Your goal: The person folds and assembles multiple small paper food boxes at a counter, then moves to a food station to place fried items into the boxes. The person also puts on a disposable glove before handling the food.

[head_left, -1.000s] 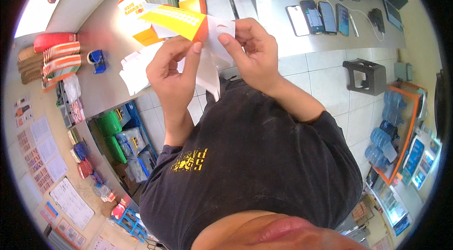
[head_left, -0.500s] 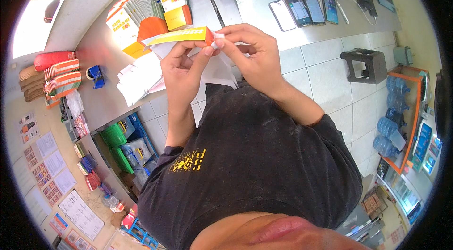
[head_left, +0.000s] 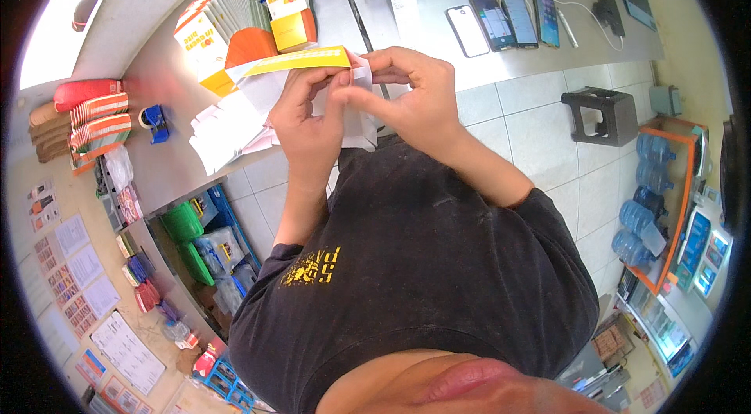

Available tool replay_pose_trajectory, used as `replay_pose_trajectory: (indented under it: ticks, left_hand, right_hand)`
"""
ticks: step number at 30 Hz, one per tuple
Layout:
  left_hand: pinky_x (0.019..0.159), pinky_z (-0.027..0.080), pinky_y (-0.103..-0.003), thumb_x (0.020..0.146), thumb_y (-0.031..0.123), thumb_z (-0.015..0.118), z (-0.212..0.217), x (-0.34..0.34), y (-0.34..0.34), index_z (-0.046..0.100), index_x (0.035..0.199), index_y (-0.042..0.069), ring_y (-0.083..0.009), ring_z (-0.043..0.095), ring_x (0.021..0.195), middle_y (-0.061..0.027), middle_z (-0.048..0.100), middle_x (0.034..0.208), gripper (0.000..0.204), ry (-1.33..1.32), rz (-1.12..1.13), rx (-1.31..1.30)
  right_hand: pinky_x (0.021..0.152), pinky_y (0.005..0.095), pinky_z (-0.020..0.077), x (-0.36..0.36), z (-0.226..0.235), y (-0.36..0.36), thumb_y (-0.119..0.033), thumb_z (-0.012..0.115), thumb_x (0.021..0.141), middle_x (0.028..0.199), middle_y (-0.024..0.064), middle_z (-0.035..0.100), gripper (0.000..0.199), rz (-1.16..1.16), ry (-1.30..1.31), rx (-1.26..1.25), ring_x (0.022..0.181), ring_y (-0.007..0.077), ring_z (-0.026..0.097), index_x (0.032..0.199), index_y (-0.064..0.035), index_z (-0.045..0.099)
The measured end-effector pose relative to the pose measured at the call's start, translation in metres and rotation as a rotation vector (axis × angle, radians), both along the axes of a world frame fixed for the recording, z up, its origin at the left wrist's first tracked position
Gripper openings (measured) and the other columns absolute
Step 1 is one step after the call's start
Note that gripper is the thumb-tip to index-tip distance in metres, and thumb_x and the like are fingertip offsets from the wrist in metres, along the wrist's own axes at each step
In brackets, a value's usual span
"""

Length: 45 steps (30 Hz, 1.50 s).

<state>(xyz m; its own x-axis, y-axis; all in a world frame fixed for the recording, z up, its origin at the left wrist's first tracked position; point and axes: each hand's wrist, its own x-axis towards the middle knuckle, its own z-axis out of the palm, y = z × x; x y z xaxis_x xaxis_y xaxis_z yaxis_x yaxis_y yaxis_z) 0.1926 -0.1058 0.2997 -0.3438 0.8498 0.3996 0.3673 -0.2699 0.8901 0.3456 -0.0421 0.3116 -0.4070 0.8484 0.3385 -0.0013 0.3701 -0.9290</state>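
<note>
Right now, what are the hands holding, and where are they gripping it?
Both hands hold a yellow and orange envelope with white paper: the left hand and right hand pinch its right end between fingertips.

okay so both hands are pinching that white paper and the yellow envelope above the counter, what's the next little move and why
Probably slide the white paper further into the yellow envelope. Both the left hand and the right hand pinch where paper and envelope meet, and most of the paper hangs below the fingers. That is a judgement; the envelope's opening is hidden behind the fingers.
</note>
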Motion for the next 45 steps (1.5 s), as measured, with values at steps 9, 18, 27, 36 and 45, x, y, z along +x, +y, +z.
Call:
replay_pose_trajectory:
  ticks: [9,18,27,36,45]
  left_hand:
    - [0.081,0.054,-0.028,0.097,0.001,0.067,-0.013,0.003,0.015,0.064,0.113,-0.004,-0.019,0.069,0.096,-0.013,0.068,0.104,0.017,0.369,0.209,-0.097]
    - [0.092,0.05,-0.029,0.1,0.005,0.066,-0.016,-0.078,0.012,0.053,0.129,-0.001,-0.0154,0.063,0.107,-0.0103,0.063,0.118,0.032,-0.184,0.135,0.051]
    - [0.091,0.052,-0.029,0.099,0.0,0.064,-0.007,-0.051,0.012,0.064,0.128,-0.003,-0.0154,0.062,0.109,-0.0118,0.062,0.125,0.029,0.115,0.051,0.075]
    - [0.077,0.052,-0.021,0.093,-0.003,0.073,-0.003,-0.038,0.012,0.07,0.124,-0.001,-0.0094,0.061,0.097,-0.0066,0.066,0.111,0.032,-0.053,0.206,0.106]
    - [0.07,0.055,-0.022,0.09,-0.007,0.074,-0.002,-0.046,0.002,0.069,0.125,-0.004,-0.0081,0.063,0.079,-0.0067,0.067,0.102,0.036,-0.197,0.089,-0.018]
  right_hand:
    - [0.061,0.0391,0.0531,-0.021,-0.023,0.011,-0.01,0.069,0.092,0.078,0.0144,0.066,0.012,-0.159,-0.124,0.246,0.071,0.0325,0.069,0.088,-0.0016,0.06]
    - [0.061,0.0357,0.0525,-0.005,-0.03,0.05,-0.014,0.076,0.09,0.073,0.0093,0.063,0.018,-0.246,-0.157,0.236,0.067,0.0236,0.067,0.092,-0.0049,0.061]
    - [0.086,0.0319,0.0587,-0.045,-0.021,0.038,-0.019,0.078,0.093,0.097,0.0112,0.077,0.035,0.098,0.197,-0.073,0.094,0.014,0.074,0.12,-0.0002,0.067]
    - [0.077,0.0373,0.0576,-0.053,-0.011,0.022,-0.011,0.074,0.088,0.095,0.0128,0.075,0.016,-0.066,-0.002,0.439,0.085,0.0303,0.073,0.1,-0.0001,0.073]
    - [0.086,0.0298,0.0552,-0.044,-0.014,0.03,-0.007,0.07,0.097,0.099,0.008,0.073,0.015,0.279,0.136,-0.132,0.094,0.0129,0.069,0.106,0.0048,0.069]
